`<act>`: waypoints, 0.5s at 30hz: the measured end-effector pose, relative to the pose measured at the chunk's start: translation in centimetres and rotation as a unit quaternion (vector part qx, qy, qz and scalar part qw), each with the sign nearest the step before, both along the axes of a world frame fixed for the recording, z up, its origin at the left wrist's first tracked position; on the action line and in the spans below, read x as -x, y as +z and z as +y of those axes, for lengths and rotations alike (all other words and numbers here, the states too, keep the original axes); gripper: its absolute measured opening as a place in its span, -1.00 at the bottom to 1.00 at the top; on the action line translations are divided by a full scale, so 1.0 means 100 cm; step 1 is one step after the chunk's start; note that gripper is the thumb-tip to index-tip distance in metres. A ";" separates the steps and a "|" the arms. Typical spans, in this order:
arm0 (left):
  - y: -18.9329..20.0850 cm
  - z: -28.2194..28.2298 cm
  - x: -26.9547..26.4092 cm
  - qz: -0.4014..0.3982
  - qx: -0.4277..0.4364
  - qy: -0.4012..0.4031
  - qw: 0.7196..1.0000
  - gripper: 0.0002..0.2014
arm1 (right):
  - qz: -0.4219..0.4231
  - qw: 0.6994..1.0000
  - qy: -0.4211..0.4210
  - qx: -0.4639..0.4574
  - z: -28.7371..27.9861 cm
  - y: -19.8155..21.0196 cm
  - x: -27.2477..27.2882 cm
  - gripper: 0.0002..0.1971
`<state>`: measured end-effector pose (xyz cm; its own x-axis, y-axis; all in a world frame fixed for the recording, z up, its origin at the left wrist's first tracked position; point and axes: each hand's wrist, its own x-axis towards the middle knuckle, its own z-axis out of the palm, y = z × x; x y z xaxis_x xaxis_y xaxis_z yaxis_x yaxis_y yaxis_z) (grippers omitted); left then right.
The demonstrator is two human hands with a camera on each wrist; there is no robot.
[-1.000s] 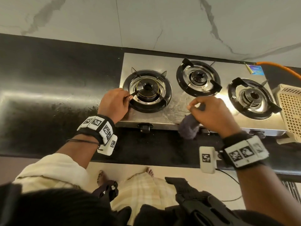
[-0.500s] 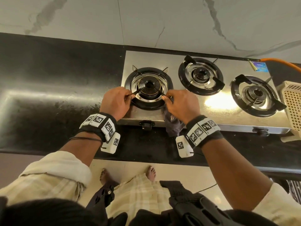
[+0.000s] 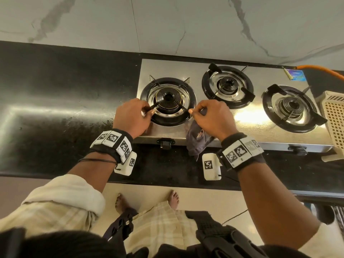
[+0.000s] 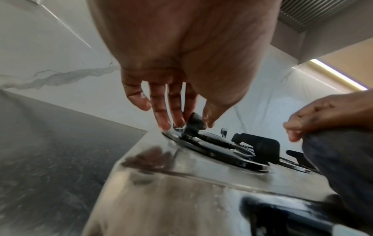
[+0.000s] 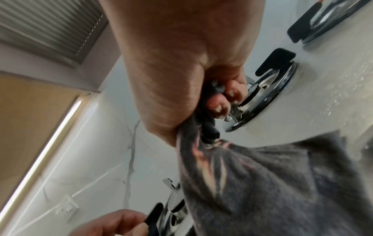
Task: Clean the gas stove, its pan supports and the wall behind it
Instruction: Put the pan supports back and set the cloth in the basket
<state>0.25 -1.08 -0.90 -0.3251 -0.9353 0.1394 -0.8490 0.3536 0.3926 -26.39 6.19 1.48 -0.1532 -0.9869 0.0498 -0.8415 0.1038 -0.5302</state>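
From the head view, a steel gas stove (image 3: pixel 214 116) with three burners sits on a black counter (image 3: pixel 55 108) against a marble wall (image 3: pixel 167 25). The left hand (image 3: pixel 131 119) pinches the near-left prong of the left pan support (image 3: pixel 168 101), fingers curled round it. The right hand (image 3: pixel 214 120) pinches the near-right prong of the same support, and a dark cloth (image 3: pixel 197 140) hangs out from under its palm over the stove's front edge. The middle pan support (image 3: pixel 228 86) and the right pan support (image 3: pixel 292 108) lie on their burners. A cream basket (image 3: pixel 333 116) stands just beside the stove's right end.

From the left wrist, the thumb and fingers (image 4: pixel 177 111) close on the black prong tip (image 4: pixel 194 122), with the ring lying on the steel top.

From the right wrist, the curled fingers (image 5: pixel 220 105) grip the bunched cloth (image 5: pixel 262 183) together with a black prong; the cloth drapes downward from the fist.
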 end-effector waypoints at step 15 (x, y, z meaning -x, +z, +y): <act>0.050 0.075 0.087 0.205 -0.232 -0.190 0.932 -0.64 | -0.345 0.936 -0.053 0.045 0.046 0.045 -0.004 -0.81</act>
<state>-8.47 6.40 4.14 -0.6533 -0.7542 -0.0666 -0.4427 0.3091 0.8417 -25.99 10.80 5.94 -0.2755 -0.9612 -0.0147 -0.2827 0.0956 -0.9544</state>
